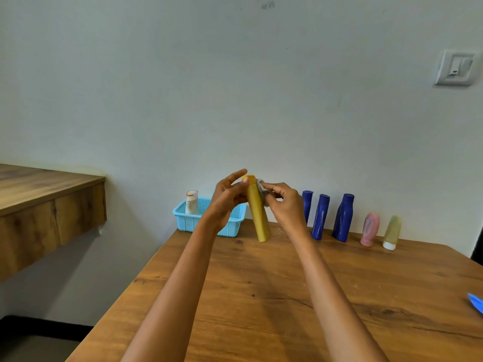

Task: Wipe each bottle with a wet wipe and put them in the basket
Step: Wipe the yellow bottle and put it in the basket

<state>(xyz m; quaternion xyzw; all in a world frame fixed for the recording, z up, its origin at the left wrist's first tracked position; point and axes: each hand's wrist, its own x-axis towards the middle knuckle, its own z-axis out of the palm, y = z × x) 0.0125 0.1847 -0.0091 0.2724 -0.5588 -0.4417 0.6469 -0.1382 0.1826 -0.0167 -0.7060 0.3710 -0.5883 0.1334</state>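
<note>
My left hand (227,197) grips the upper part of a tall yellow bottle (258,218), held tilted above the wooden table (261,296). My right hand (285,202) pinches a crumpled white wet wipe (261,185) against the bottle just below its cap. Behind my left hand stands a light blue basket (188,222) with a white bottle (191,203) upright inside. Along the wall to the right stand three dark blue bottles (343,218), a pink tube (369,229) and a pale green tube (392,232).
A blue object (475,304) pokes in at the table's right edge. A wooden shelf (39,205) juts from the wall on the left, with floor between it and the table. A wall switch (456,67) sits upper right.
</note>
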